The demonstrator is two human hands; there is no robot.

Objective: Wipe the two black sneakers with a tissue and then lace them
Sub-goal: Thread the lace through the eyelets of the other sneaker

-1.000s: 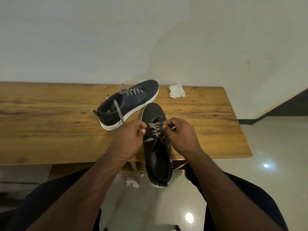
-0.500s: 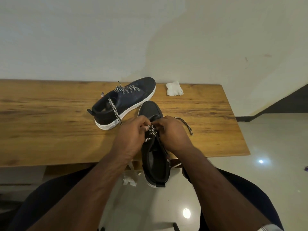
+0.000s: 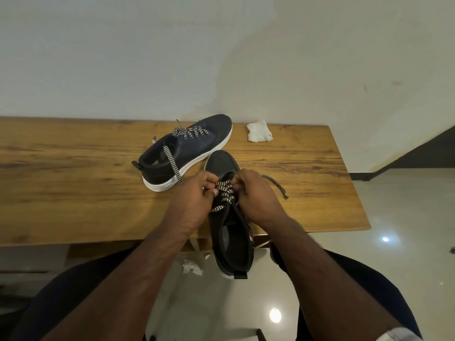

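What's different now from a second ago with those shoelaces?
The free lace end has been drawn out to the right of the near sneaker, where a second ago it was tucked by the right hand. Both hands have closed in together; the left hand still pinches the lacing. The far sneaker, the tissue and the table are unchanged.

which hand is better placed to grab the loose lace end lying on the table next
Right. The loose lace end trails off beside the right hand; the left hand sits across the near sneaker.
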